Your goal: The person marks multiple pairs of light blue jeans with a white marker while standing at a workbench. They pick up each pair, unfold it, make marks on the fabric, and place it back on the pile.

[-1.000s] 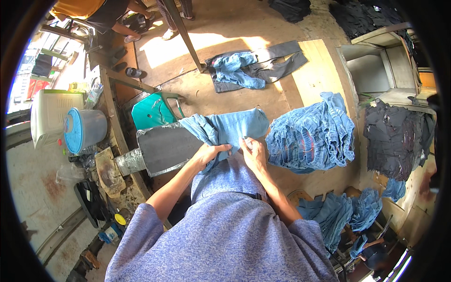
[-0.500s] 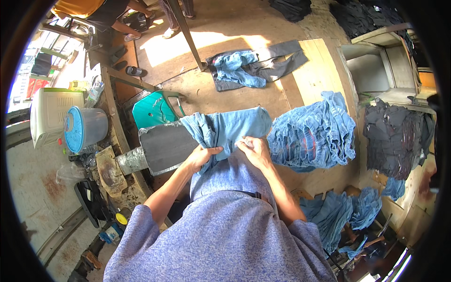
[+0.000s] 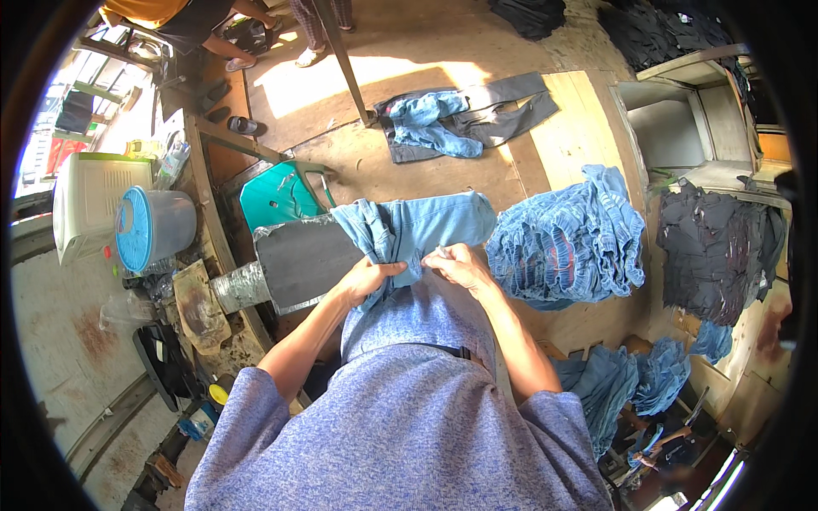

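A light blue denim garment [image 3: 439, 220] is pulled over the far end of a dark, flat padded board [image 3: 302, 262] in front of me. My left hand [image 3: 368, 281] is closed on the bunched cloth at the garment's near left edge, thumb on top. Close by on the right, my right hand [image 3: 463, 268] pinches at the garment's near edge with fingertips and thumb. A small pale bit shows between those fingertips, too small to make out. The part of the board inside the garment is hidden.
Stacked denim pieces with gathered waists [image 3: 567, 243] stand right of the board. Dark trousers [image 3: 511, 111] lie on the floor ahead. A green plastic stool [image 3: 277, 198] and a lidded bucket [image 3: 162, 228] are on the left. Another person's leg [image 3: 226, 47] shows at the far left.
My right hand has shifted slightly left along the garment's near edge, its fingers still pinched. The left hand keeps its grip, and the garment sits nearly the same on the board.
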`<state>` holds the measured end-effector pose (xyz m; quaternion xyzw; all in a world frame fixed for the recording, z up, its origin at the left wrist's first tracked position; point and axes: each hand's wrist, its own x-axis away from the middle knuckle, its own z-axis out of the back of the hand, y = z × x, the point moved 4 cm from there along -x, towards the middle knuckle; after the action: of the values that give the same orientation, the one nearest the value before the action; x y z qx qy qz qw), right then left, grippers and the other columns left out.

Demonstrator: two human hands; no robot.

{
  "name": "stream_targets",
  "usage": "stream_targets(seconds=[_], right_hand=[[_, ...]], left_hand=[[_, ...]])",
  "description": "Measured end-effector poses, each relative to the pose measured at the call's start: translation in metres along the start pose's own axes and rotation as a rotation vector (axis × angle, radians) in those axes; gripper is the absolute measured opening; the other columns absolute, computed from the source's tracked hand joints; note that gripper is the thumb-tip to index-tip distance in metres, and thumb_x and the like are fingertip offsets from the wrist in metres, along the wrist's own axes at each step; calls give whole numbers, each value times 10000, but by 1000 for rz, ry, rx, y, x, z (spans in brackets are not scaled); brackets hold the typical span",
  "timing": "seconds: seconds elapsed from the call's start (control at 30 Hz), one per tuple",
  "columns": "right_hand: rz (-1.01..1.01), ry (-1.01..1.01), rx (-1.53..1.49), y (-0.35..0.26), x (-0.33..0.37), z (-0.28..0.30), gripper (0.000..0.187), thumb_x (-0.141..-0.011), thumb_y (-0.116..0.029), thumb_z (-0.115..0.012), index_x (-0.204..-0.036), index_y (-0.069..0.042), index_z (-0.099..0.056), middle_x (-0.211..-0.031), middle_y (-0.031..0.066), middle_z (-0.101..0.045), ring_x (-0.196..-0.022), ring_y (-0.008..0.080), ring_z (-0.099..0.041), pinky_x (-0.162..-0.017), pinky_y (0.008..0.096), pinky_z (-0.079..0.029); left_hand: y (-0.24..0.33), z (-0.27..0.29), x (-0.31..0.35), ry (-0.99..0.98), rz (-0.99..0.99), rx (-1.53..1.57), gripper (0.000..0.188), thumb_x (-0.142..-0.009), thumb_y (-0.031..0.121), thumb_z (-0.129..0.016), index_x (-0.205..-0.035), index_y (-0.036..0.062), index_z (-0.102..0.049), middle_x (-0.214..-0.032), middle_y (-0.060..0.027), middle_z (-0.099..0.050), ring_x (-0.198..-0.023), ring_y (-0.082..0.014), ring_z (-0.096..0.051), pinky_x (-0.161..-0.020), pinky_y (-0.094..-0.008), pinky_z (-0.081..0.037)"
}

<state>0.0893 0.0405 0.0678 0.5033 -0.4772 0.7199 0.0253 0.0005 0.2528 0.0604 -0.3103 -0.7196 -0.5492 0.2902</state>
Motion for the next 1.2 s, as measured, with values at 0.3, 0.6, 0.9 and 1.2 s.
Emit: stream_targets(seconds=[0.3,0.6,0.9,1.2], right_hand=[[-36,8,17,9,-7,2,279,-893,-310,-870,-896,-38,-814,-728,-30,-672,-666,64,-573,-605,283,-435],[28,5,-7,13,-19,-7,284,-912,-294,-863,-949,-16,-816,-693,-44,-618,-589,33,-500,-545,256,-356],[88,97,85,4,-14,7,288,-869,-310,-860,-937,-31,-842,-739,-28,-672,-677,88,-593,-631,310,-459],[77,17,147,10,-23,9,328,-868,-329,-885,-1000,-32,-839,-847,23,-770,-775,125,-685,-703,321,-521]], left_hand=[[7,-2,4,0,15,-5,465,-991,208,-799,-1389,-9,-698,-1374,-101,-729,-1290,-209,-630,-1174,-375,-429],[3,1,-1,-45,-9,35,426,-1002,153,-772,-1388,-10,-698,-1366,-104,-736,-1240,-215,-667,-1140,-372,-474],[5,2,3,10,33,-18,473,-988,200,-788,-1400,-13,-688,-1367,-115,-734,-1285,-222,-647,-1161,-378,-455],[11,1,4,-11,47,27,493,-980,194,-798,-1411,-14,-679,-1379,-114,-733,-1269,-225,-661,-1155,-377,-467]])
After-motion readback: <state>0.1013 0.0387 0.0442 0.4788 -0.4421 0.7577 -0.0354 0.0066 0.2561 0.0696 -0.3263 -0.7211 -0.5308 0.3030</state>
